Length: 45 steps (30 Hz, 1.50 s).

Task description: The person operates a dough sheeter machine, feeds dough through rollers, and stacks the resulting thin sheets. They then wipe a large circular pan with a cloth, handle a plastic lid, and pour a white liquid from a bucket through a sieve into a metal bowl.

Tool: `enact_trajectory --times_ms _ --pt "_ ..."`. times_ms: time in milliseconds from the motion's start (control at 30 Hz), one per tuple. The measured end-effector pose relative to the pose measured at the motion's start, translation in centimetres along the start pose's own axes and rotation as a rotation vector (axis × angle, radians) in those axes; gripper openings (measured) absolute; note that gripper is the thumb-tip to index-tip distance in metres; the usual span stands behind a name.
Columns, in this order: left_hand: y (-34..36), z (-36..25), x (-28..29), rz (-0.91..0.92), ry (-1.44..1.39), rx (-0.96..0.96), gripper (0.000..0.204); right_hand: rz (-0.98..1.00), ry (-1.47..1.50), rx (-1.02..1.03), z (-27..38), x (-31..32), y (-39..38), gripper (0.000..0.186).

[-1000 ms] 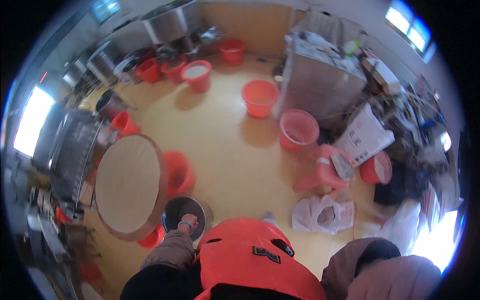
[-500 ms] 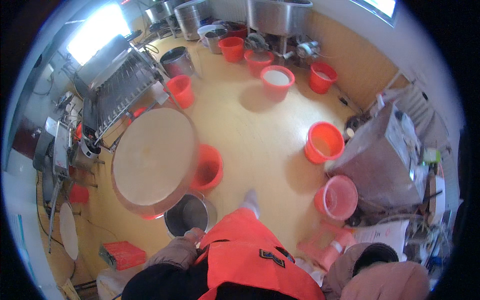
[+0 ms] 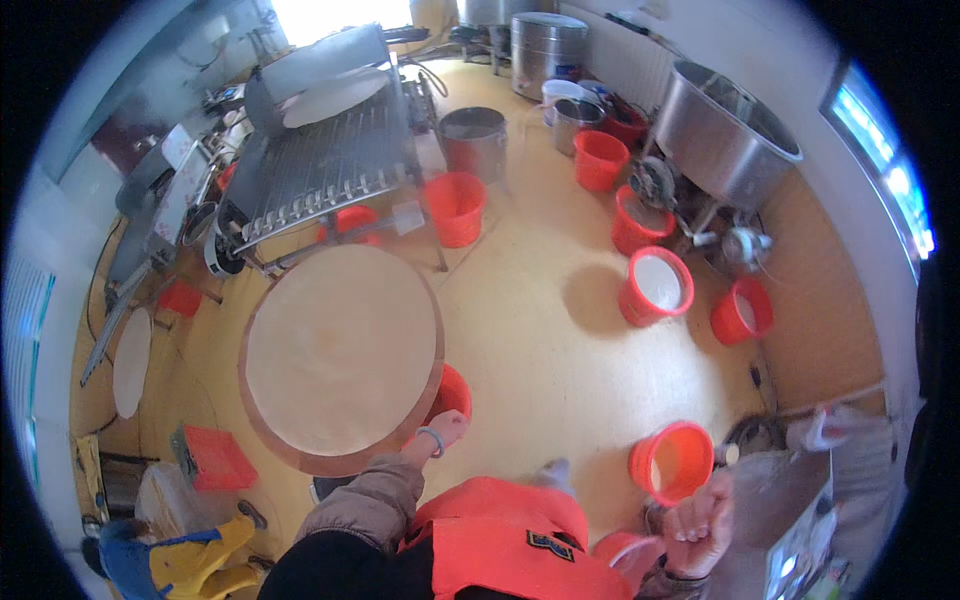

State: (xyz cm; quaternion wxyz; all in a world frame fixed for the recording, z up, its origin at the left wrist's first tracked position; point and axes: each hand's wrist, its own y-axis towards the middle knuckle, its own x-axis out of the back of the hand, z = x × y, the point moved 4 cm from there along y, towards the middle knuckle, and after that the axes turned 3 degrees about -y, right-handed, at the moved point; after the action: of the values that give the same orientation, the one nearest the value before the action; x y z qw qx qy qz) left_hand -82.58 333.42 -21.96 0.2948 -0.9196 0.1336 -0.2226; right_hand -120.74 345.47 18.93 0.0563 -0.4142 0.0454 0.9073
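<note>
My left hand [image 3: 452, 428], a blue band at its wrist, is loosely curled with nothing visible in it. It is beside the right edge of a large round board, overlapping a red bucket [image 3: 453, 388] in the picture; I cannot tell whether it touches either. On the board's brown rim [image 3: 262, 432] lies a pale, thin round sheet [image 3: 340, 345]. My right hand [image 3: 697, 530], at the lower right, has its fingers curled in, with nothing seen in it. Closest to it stands an orange-red bucket [image 3: 672, 463] with pale contents. Another reddish bucket [image 3: 628, 552] is partly hidden by my apron.
A slatted metal machine [image 3: 320, 165] stands beyond the board, a pale round sheet [image 3: 335, 97] on it. Red buckets [image 3: 655, 287] and a steel tub [image 3: 725, 135] line the right. A red crate [image 3: 218, 460] and a figure in blue and yellow [image 3: 185, 565] are lower left.
My view has swung left, so the room's things sit further right. My left hand has come forward beside the board, and my right hand has come into view. The dark pail is mostly covered.
</note>
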Motion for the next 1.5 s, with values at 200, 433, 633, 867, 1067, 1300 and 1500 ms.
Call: enact_trajectory --times_ms 200,433,633,867,1067,1300,1500 --pt "3.7 -1.6 0.7 -0.139 -0.111 0.163 0.018 -0.252 0.103 -0.268 -2.7 12.1 11.5 0.015" --pt "3.4 0.5 -2.1 -0.247 -0.5 0.386 0.022 -0.03 -0.049 -0.5 -1.5 13.2 32.6 0.01" --pt "11.2 -1.9 -2.8 -0.093 0.397 0.353 0.027 0.111 -0.085 -0.558 -3.4 10.2 48.0 0.008" --pt "31.5 -7.5 4.9 0.028 0.807 0.08 0.025 0.007 -0.13 -0.54 -9.5 10.3 65.2 0.008" --pt "49.2 -20.5 17.1 -0.272 -0.426 0.013 0.02 -0.077 -0.13 -0.535 -12.2 8.4 79.4 0.009" --pt "66.9 -41.8 24.4 -0.246 -0.503 0.067 0.009 -0.274 -0.206 -0.527 -12.9 12.3 93.8 0.009" --pt "79.2 -49.9 28.2 -0.204 -0.339 0.106 0.01 -0.267 -0.17 -0.572 -14.9 16.5 112.3 0.01"
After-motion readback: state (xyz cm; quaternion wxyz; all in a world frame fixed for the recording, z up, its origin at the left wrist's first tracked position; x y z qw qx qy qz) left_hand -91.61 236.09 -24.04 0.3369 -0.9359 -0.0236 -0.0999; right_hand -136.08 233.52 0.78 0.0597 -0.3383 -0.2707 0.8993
